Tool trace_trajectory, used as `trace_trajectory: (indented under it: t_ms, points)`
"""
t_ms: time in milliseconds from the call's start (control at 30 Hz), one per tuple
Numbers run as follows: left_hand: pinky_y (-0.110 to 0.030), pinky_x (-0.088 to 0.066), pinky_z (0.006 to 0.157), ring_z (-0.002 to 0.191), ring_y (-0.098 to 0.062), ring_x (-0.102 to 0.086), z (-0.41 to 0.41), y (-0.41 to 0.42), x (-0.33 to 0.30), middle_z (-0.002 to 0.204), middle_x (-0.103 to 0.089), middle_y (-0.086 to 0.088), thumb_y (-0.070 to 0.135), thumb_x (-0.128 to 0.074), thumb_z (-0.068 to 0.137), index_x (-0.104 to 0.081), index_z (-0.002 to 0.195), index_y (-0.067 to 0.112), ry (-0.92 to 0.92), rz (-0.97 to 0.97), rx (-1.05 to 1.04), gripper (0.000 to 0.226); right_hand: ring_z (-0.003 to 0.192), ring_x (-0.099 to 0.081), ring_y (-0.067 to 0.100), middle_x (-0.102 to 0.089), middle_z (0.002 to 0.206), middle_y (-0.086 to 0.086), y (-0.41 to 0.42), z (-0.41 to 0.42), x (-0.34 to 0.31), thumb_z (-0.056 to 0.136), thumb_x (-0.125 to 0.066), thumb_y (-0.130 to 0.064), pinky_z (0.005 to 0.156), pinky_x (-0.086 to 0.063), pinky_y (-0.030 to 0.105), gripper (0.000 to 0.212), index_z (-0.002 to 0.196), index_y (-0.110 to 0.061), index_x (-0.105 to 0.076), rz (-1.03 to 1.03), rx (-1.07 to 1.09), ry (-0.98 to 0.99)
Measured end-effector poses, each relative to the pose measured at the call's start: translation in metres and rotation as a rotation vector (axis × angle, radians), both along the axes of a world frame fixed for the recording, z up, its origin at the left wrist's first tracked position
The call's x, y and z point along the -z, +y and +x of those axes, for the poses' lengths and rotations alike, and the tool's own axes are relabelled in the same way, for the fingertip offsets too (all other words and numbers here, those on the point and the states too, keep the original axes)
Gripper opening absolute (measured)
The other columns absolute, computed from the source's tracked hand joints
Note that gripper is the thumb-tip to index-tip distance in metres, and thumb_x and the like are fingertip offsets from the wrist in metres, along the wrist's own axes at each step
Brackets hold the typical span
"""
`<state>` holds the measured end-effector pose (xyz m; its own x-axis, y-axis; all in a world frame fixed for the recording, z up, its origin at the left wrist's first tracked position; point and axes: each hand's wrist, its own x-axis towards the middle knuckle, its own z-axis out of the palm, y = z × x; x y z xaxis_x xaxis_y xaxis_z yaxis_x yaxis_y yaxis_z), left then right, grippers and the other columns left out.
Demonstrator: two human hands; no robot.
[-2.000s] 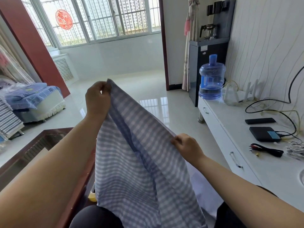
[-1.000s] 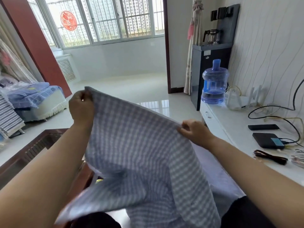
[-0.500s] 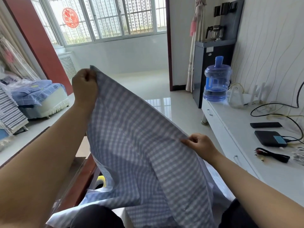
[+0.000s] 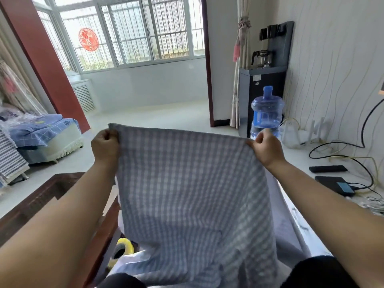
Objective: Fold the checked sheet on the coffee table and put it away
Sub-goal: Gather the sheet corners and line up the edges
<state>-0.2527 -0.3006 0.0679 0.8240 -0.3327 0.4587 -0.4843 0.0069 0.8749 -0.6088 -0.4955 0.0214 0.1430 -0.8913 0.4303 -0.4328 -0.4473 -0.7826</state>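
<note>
Left hand pinching 1 top corner of checked sheet, fingers curled tight on cloth; right hand pinching other top corner; both hands raised, well apart; top edge stretching nearly level between 2 hands, sheet hanging below them over lap; dark wood counter lying under left forearm; blue water bottle standing just beyond right hand

The sheet hangs between left hand and right hand; coffee table at left, water bottle behind right.
</note>
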Motion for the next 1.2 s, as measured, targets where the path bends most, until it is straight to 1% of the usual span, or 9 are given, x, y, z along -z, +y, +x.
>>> trace_trajectory:
  t_ms: [167, 333, 467, 633, 767, 867, 967, 1067, 1200]
  points:
    - [-0.026, -0.042, 0.064, 0.068, -0.012, -0.049, -0.015, -0.007, -0.003, 0.07, -0.056, 0.004, 0.025, -0.056, 0.095, -0.062, 0.07, 0.019, 0.19, -0.118, 0.113, 0.025, 0.078, -0.053, 0.016, -0.052, 0.075, -0.009, -0.01, -0.014, -0.056, 0.088, -0.064, -0.032, 0.069, -0.033, 0.023, 0.037, 0.116, -0.01, -0.055, -0.207, 0.128, -0.14]
    - [-0.012, -0.041, 0.051, 0.066, -0.009, -0.049, -0.005, 0.003, -0.041, 0.07, -0.052, 0.005, 0.017, -0.052, 0.094, -0.064, 0.085, 0.016, 0.183, -0.129, -0.008, 0.015, 0.064, -0.049, 0.014, -0.053, 0.064, -0.002, -0.001, -0.01, -0.054, 0.088, -0.065, -0.037, 0.056, -0.035, 0.023, 0.03, 0.065, -0.02, -0.056, -0.026, -0.098, 0.139]
    - [-0.029, -0.037, 0.06, 0.071, -0.019, -0.048, 0.012, 0.01, -0.065, 0.064, -0.051, -0.003, 0.03, -0.045, 0.094, -0.058, 0.074, 0.013, -0.015, -0.04, -0.133, 0.029, 0.056, -0.052, 0.002, -0.06, 0.065, -0.005, 0.01, 0.003, -0.043, 0.079, -0.073, -0.037, 0.059, -0.043, 0.02, 0.026, 0.075, -0.013, -0.065, 0.16, -0.28, -0.018]
    - [-0.036, -0.041, 0.095, 0.113, -0.04, -0.054, 0.022, 0.012, -0.054, 0.122, -0.059, -0.026, 0.011, -0.037, 0.092, -0.058, 0.116, -0.003, -0.024, 0.216, -0.195, 0.035, 0.057, -0.059, 0.01, -0.065, 0.068, 0.002, 0.02, -0.006, -0.038, 0.068, -0.073, -0.039, 0.055, -0.053, 0.019, 0.031, 0.076, -0.01, -0.066, 0.575, -0.611, -0.237]
    - [-0.044, -0.038, 0.1, 0.116, -0.044, -0.052, 0.008, 0.013, -0.034, 0.129, -0.052, -0.026, 0.016, -0.036, 0.096, -0.05, 0.124, 0.0, -0.133, 0.413, -0.29, 0.035, 0.052, -0.054, 0.009, -0.059, 0.062, 0.003, 0.025, 0.01, -0.031, 0.084, -0.071, -0.024, 0.057, -0.045, 0.022, 0.021, 0.07, -0.009, -0.066, 0.305, -0.27, 0.042]
    - [-0.049, -0.046, 0.079, 0.099, -0.044, -0.059, -0.025, 0.007, -0.027, 0.128, -0.046, -0.022, 0.019, -0.05, 0.093, -0.047, 0.127, 0.007, -0.406, 0.38, -0.318, 0.036, 0.066, -0.058, 0.024, -0.062, 0.068, 0.009, 0.044, 0.031, -0.028, 0.086, -0.063, -0.02, 0.064, -0.044, 0.032, 0.023, 0.066, -0.01, -0.062, 0.08, -0.083, 0.27]
    - [-0.046, -0.052, 0.073, 0.092, -0.035, -0.066, -0.094, -0.004, -0.033, 0.126, -0.053, -0.008, 0.038, -0.072, 0.08, -0.052, 0.129, 0.019, -0.668, 0.344, 0.018, 0.056, 0.059, -0.052, 0.021, -0.056, 0.061, 0.003, 0.077, 0.058, -0.022, 0.089, -0.056, -0.019, 0.05, -0.033, 0.024, 0.029, 0.06, -0.014, -0.053, -0.041, -0.131, 0.366]
    - [-0.04, -0.05, 0.091, 0.111, -0.021, -0.061, -0.156, -0.016, -0.027, 0.135, -0.05, 0.006, 0.053, -0.072, 0.074, -0.043, 0.139, 0.029, -0.833, 0.704, 0.431, 0.075, 0.058, -0.048, 0.016, -0.054, 0.063, 0.0, 0.095, 0.075, -0.017, 0.086, -0.059, -0.017, 0.048, -0.03, 0.02, 0.017, 0.071, -0.01, -0.063, -0.116, -0.26, 0.379]
    - [-0.032, -0.046, 0.096, 0.11, -0.014, -0.059, -0.156, -0.023, -0.011, 0.12, -0.063, 0.003, 0.045, -0.067, 0.084, -0.047, 0.135, 0.025, -0.485, 0.896, 0.857, 0.059, 0.056, -0.051, 0.008, -0.059, 0.06, -0.001, 0.1, 0.07, -0.01, 0.082, -0.064, -0.011, 0.058, -0.039, 0.023, 0.014, 0.071, -0.005, -0.069, -0.026, -0.399, 0.11]
